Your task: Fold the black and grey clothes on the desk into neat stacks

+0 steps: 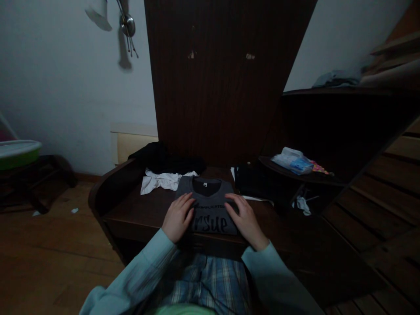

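A grey T-shirt with dark lettering lies folded into a neat rectangle on the dark wooden bench, its collar and white label toward the back. My left hand rests at the shirt's left side, fingers stretched out over its edge. On the opposite side my right hand is held likewise, fingers extended and slightly apart near the lettering. Whether the palms press on the cloth or hover just above it, I cannot tell. Neither hand grips anything.
Behind the shirt lie a crumpled white cloth and black clothing. Folded black fabric sits to the right. A corner shelf holds a plastic tissue pack. At far left, a green basin stands on a dark stool.
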Available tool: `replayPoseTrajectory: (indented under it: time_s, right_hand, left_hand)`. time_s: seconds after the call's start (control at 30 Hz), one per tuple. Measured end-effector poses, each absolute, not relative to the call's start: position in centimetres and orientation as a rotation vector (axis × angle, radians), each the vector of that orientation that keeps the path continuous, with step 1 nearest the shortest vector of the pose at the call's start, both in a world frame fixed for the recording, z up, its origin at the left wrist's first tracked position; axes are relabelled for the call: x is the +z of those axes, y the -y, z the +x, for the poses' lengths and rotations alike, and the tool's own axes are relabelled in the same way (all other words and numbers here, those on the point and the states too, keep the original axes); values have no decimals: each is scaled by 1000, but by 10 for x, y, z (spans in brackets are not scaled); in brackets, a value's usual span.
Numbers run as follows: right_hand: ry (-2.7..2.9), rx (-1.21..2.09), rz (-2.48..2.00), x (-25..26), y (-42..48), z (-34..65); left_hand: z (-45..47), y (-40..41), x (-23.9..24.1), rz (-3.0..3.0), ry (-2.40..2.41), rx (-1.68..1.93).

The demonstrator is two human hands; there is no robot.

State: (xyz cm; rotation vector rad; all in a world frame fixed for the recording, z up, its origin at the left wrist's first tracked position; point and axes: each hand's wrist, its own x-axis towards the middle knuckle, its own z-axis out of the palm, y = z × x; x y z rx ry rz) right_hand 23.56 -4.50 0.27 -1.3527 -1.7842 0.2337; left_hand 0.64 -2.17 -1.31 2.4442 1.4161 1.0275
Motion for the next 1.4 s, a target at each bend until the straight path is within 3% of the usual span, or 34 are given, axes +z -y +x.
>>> replayPoseTrajectory:
  time_s: [0.23,0.5,0.67,0.97,1.13,1.4]
  right_hand:
    - [2030,330,-1681,-42,21,241]
    - [1593,199,-1764,-53,20,272]
    - [1655,367,-1777,-46,16,270]
    - [1607,378,-1728,-44,-8,246]
    - [1724,205,-1601,-33,-8,238]
    - [1830,-270,-1392,28,4,257]
  left_hand:
    - [2,-7,-35,2446,-1674,578]
    - [-20,5,-36,2127,-1946,776]
    - [-21,-9,-33,2004,-1794,776]
    - [-12,-15,-35,1542,-1445,1169]
    - [-6,-12,-20,1345,-1305,1091]
    - [27,-1,11,1969,-1251,1478]
